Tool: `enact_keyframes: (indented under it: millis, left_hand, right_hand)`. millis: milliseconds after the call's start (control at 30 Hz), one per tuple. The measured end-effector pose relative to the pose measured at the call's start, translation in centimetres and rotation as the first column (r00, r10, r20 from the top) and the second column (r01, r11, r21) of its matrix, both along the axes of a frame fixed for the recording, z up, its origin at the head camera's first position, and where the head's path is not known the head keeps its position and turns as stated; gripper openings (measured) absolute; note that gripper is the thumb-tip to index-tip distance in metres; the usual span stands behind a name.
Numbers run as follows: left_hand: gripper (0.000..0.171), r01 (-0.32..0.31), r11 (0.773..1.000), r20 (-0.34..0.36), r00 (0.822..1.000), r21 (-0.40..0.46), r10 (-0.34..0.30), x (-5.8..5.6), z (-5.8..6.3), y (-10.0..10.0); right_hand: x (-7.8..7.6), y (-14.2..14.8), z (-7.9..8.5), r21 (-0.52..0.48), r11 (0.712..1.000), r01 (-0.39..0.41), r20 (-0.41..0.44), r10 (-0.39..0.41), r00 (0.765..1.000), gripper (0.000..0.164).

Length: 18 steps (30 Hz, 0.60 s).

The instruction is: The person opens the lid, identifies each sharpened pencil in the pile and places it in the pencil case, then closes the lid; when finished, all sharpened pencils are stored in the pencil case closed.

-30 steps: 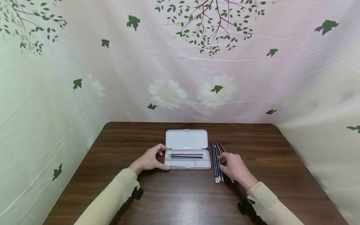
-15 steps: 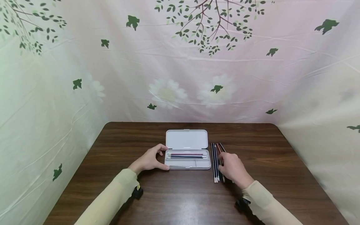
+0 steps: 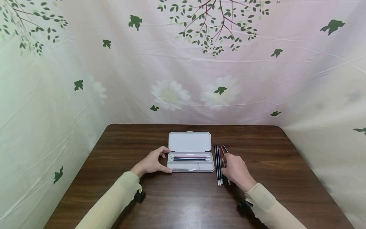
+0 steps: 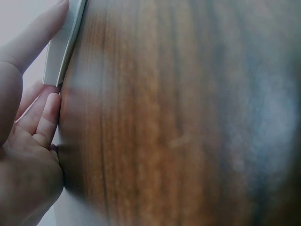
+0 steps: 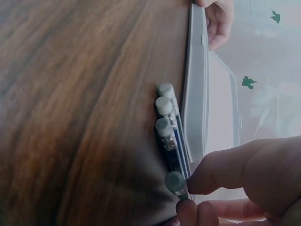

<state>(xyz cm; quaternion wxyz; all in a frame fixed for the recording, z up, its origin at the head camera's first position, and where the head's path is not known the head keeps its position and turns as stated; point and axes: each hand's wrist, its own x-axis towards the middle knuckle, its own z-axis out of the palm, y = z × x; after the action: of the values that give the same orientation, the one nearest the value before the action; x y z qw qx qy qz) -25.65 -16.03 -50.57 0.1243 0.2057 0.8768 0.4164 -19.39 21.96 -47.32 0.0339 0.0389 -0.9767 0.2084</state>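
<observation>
A white pencil case [image 3: 206, 166] lies open on the table, its lid [image 3: 190, 142] folded back. Several pencils [image 3: 191, 159] lie in its back compartment. My left hand [image 3: 151, 161] holds the case's left end, thumb at the front corner and fingers near the hinge. To the right of the case, my right hand [image 3: 238, 169] pinches a pencil [image 5: 176, 182] between thumb and fingers, its eraser end showing in the right wrist view. Beside it, several dark pencils [image 3: 218, 165] lie side by side on the table. The right hand partly covers other pencils.
The brown wooden table [image 3: 183, 197] has rounded far corners. A pale cloth [image 3: 188, 73] printed with leaves, birds and flowers hangs behind it and at both sides. The case's front compartment has a divider [image 3: 199, 165].
My right hand has shifted slightly left, toward the row of pencils. The pencil by its fingers has swung, its eraser end now farther right. My left hand and the case have stayed put.
</observation>
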Motion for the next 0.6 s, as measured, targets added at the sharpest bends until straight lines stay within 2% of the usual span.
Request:
enact_keyframes:
  millis: [367,600]
  left_hand:
    - [0.083,-0.005,1.000,0.011,1.000,-0.002,0.005,-0.05,-0.02,-0.01]
    - [0.083,-0.006,1.000,0.006,1.000,-0.004,0.006,-0.07,-0.01,0.06]
  right_hand:
    - [-0.09,0.37,0.73,0.008,1.000,0.015,-0.042,-0.015,0.999,0.021]
    - [-0.47,0.74,0.64,-0.024,0.999,-0.037,-0.118,0.034,0.992,0.017]
